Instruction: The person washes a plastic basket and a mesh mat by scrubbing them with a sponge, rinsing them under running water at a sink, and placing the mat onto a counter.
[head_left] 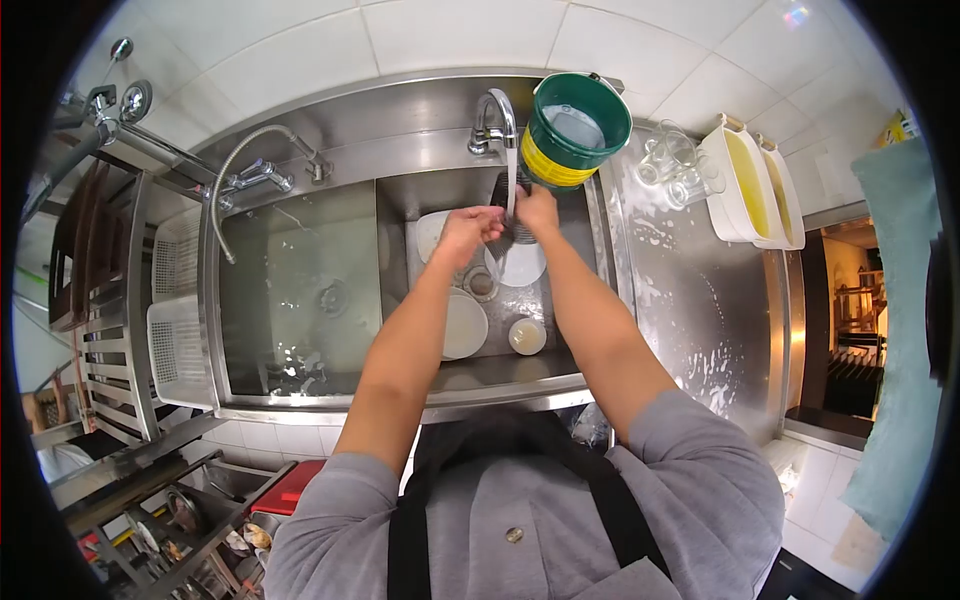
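Observation:
Water runs from the curved faucet (496, 110) between my hands in the right sink basin. My right hand (538, 212) is closed on a dark ribbed object (510, 205) under the stream; its kind is unclear. On the other side of the water is my left hand (470, 236), its fingers curled together; what they hold, if anything, is hidden. Below the hands lie a white plate (518, 264), a small glass dish (481, 284) and a round white plate (464, 326). A small white bowl (527, 336) sits near the front.
A green bucket (578, 125) with a yellow band stands at the basin's back right corner. The left basin (290, 300) holds cloudy water. Glass mugs (668, 165) and white bins (745, 185) stand on the wet right counter (690, 300). White baskets (178, 350) sit at left.

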